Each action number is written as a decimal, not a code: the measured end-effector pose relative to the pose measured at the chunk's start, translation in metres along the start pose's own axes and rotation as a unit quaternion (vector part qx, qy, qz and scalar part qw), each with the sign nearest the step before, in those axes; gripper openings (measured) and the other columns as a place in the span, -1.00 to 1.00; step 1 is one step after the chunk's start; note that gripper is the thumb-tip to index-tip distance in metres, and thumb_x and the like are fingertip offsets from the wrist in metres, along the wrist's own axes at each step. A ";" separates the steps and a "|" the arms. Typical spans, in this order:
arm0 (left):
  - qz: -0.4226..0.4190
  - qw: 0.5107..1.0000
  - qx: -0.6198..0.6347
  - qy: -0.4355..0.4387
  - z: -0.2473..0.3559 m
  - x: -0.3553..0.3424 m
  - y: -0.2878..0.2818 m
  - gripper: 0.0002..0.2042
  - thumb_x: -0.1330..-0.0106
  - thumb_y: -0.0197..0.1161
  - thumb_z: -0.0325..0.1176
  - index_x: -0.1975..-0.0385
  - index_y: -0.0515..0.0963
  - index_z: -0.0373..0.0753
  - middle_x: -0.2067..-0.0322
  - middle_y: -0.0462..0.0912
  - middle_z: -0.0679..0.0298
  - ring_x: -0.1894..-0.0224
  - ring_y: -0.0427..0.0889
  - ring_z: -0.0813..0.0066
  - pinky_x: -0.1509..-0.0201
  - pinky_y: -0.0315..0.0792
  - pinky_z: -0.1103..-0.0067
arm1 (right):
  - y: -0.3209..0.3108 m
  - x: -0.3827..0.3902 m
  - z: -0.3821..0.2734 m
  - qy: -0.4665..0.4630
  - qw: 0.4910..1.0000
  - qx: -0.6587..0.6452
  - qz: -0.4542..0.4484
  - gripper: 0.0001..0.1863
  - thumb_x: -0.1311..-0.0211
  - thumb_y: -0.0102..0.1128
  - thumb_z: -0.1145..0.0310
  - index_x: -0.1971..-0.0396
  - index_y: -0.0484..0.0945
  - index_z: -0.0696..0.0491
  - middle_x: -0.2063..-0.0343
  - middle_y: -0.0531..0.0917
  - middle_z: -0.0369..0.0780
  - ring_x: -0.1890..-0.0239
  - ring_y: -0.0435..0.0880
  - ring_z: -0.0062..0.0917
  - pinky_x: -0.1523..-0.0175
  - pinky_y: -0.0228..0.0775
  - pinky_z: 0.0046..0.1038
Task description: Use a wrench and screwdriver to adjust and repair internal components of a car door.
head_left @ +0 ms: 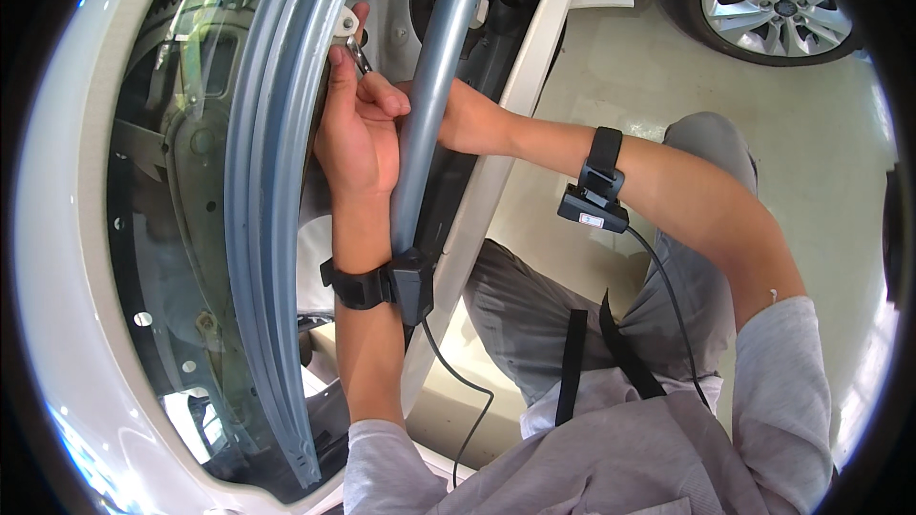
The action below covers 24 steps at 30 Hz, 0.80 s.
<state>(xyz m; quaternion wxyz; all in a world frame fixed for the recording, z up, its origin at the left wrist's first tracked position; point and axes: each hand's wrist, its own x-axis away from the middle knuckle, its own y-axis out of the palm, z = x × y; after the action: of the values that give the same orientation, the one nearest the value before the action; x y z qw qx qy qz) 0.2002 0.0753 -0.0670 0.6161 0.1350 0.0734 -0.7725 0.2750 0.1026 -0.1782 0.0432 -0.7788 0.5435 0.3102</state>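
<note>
My left hand is palm up beside the curved blue-grey door beam. Its thumb and a stretched finger close around a small pale bracket, and the other fingers curl in. A shiny metal tool lies between the thumb and those curled fingers; its full shape is hidden. Behind the round blue-grey tube reaches my right hand, its wrist bent. The tube and my left hand hide its fingers, so whether it also grips the tool does not show.
The white car door frame surrounds the work, with the window glass at left. A dark round part sits inside the door. Black wrist devices trail cables. A car wheel stands at upper right above the pale floor.
</note>
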 end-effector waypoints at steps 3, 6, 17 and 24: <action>0.006 1.000 0.026 -0.012 0.001 0.000 -0.001 -0.58 -0.36 -0.08 -0.18 -0.12 0.24 -0.27 -0.12 0.33 0.22 0.64 0.36 0.68 0.47 0.36 0.68 | -0.003 -0.001 0.001 -0.005 1.000 0.006 -0.001 -0.75 0.03 0.10 0.51 0.26 0.50 0.12 0.39 0.58 -0.05 0.28 0.57 -0.28 0.16 0.38 -0.38; 0.009 1.000 0.015 -0.010 -0.001 -0.001 -0.004 -0.57 -0.35 -0.06 -0.17 -0.12 0.24 -0.30 -0.11 0.34 0.24 0.62 0.38 0.66 0.45 0.36 0.68 | -0.005 0.000 -0.004 -0.016 0.997 0.075 0.017 -0.78 0.03 0.10 0.51 0.30 0.49 0.13 0.38 0.58 -0.03 0.26 0.55 -0.19 0.17 0.38 -0.34; 0.012 1.000 -0.028 0.006 -0.001 -0.001 -0.009 -0.53 -0.36 -0.10 -0.15 -0.19 0.13 -0.27 -0.21 0.21 0.23 0.45 0.40 0.71 0.40 0.30 0.76 | -0.030 -0.008 -0.005 -0.069 0.934 0.272 0.219 -0.77 0.09 0.01 0.59 0.34 0.48 0.10 0.38 0.51 -0.09 0.25 0.46 -0.13 0.17 0.34 -0.22; 0.029 0.998 -0.049 0.001 0.001 -0.001 -0.003 -0.51 -0.35 -0.10 -0.12 -0.17 0.15 -0.29 -0.20 0.23 0.27 0.52 0.32 0.69 0.41 0.27 0.75 | -0.062 -0.028 -0.012 -0.092 0.914 0.352 0.178 -0.81 0.08 0.03 0.56 0.38 0.51 0.10 0.36 0.52 -0.12 0.21 0.46 -0.19 0.15 0.37 -0.28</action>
<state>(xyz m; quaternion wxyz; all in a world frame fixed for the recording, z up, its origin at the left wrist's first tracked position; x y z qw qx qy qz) 0.1970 0.0768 -0.0663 0.6443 0.1076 0.1076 -0.7495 0.3286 0.1458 -0.1700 0.3083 -0.5717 0.7406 0.1719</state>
